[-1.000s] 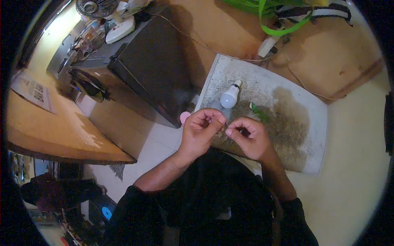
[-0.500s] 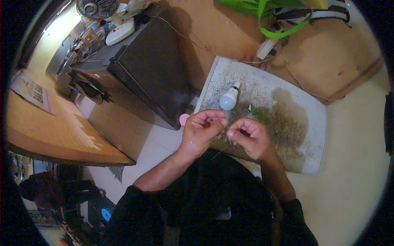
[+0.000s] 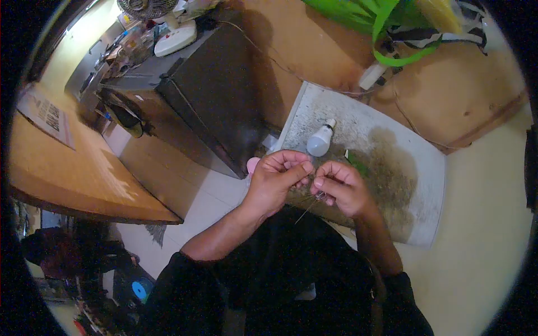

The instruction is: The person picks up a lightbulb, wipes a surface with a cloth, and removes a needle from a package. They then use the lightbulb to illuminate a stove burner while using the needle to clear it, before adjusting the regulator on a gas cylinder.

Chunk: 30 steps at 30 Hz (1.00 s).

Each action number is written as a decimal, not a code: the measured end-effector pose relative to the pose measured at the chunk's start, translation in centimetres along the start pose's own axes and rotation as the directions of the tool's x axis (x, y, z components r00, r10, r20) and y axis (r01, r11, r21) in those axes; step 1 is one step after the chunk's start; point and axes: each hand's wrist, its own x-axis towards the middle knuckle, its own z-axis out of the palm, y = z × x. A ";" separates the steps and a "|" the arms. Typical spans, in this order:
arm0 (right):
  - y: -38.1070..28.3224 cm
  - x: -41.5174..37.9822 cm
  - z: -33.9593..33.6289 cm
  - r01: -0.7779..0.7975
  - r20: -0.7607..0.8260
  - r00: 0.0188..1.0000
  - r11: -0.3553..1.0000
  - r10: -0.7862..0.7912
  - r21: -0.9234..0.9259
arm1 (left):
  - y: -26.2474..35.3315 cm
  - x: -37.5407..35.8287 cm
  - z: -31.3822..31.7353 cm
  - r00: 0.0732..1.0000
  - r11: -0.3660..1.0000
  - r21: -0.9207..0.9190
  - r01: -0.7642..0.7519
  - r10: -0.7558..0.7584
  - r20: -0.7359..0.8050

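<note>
My left hand (image 3: 280, 178) is pinched, thumb against forefinger; anything between those fingertips is too small to make out. Close beside it, my right hand (image 3: 343, 189) is closed on thin dark wires (image 3: 304, 215), whose loose ends stick out down and to the left below the fingers. Just beyond both hands, a white light bulb (image 3: 319, 143) lies on its side on a stained white board (image 3: 347, 106), its base pointing away. A small green and white piece (image 3: 356, 163) lies on the board to the right of the bulb.
A dark cabinet (image 3: 218, 89) stands to the left with a white fan (image 3: 176, 38) on top. A green bag (image 3: 358, 19) and a white power strip (image 3: 374, 74) with a cable are at the back. Another person (image 3: 61, 252) is at lower left.
The view has shifted slightly, so the bulb and board appear a little farther right and lower. Both hands keep their pinches; the wire ends below the right hand now point more steeply downward.
</note>
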 end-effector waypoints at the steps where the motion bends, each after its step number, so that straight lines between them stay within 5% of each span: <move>1: 0.2 0.2 0.1 0.013 0.019 1.000 0.999 -0.014 0.049 | 0.2 0.0 -0.1 1.000 1.000 -0.001 -0.001 0.001 0.000; 9: 1.6 1.8 3.1 0.088 0.013 0.995 0.963 -0.094 0.256 | 1.8 0.1 -1.8 0.998 0.999 -0.011 -0.039 0.040 0.040; 12: 1.5 2.3 4.1 0.123 -0.105 0.989 0.975 -0.105 0.185 | 2.7 0.1 -2.1 0.998 0.998 -0.001 -0.065 0.065 0.015; 14: 2.4 2.9 4.4 0.230 -0.266 0.932 0.968 -0.248 -0.095 | 2.8 0.4 -2.9 0.994 0.994 0.032 -0.106 0.105 0.011; 17: 3.4 3.9 6.3 0.433 -0.476 0.795 0.901 -0.376 0.012 | 2.7 0.7 -3.8 0.983 0.977 0.109 -0.182 0.183 0.006; 21: 4.1 2.4 6.3 0.311 -0.553 0.769 0.943 -0.321 -0.115 | 2.3 1.1 -4.3 0.970 0.950 0.201 -0.240 0.244 0.006; 23: 5.0 1.7 5.9 0.169 -0.439 0.811 0.874 -0.387 -0.456 | 1.7 1.5 -4.5 0.981 0.964 0.183 -0.192 0.191 0.026; 24: 5.8 1.6 5.8 0.159 -0.459 0.804 0.881 -0.378 -0.446 | 1.3 1.8 -4.5 0.988 0.974 0.166 -0.157 0.153 0.035; 27: 7.4 1.0 5.6 0.267 -0.490 0.691 0.817 -0.532 -0.511 | 0.4 2.3 -3.8 0.996 0.982 0.172 -0.072 0.061 0.068; 30: 6.8 -0.2 4.6 0.044 -0.523 0.581 0.666 -0.624 -0.745 | -1.9 3.6 -3.4 0.991 0.953 0.285 -0.100 0.069 0.116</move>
